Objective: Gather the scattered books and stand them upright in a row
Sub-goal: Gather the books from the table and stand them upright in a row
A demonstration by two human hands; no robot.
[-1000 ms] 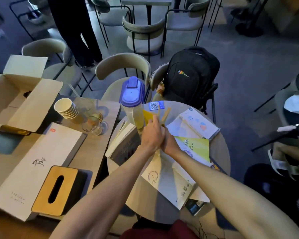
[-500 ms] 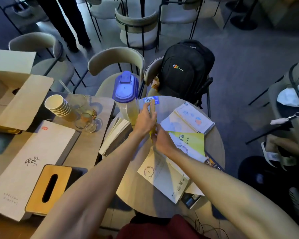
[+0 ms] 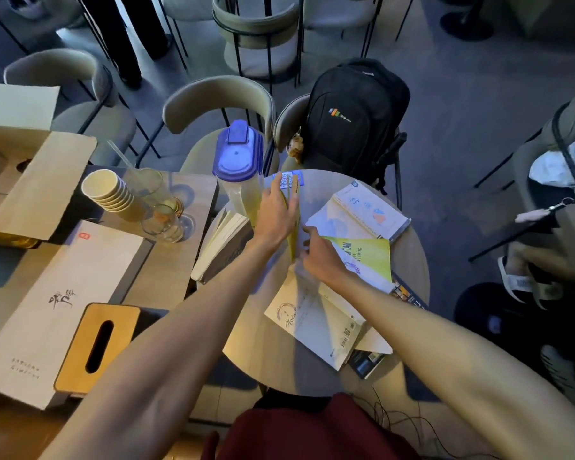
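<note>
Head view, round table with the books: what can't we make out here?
- Upright yellow book: cover hidden behind left hand, head view.
- Dark book at near edge: mostly buried under cream paperback.
- Right hand: fingertips blurred, grip unclear.
- Green-yellow book: title cut by right wrist.

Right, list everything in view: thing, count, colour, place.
round table: one, light wood, centre
upright book: one, yellow, held on edge beside the pitcher
pitcher: one, clear with blue lid, table's far edge
leaning book: one, pale pages, left of the pitcher
flat books: several, white and yellow-green, table's right half
paper cups: one stack, cream, left table
glasses: two, clear, beside the cups
tissue box: one, wooden, left table
cardboard box: one, brown, open, far left
backpack: one, black, on a chair
left hand: on the upright book
right hand: at that book's base
</note>
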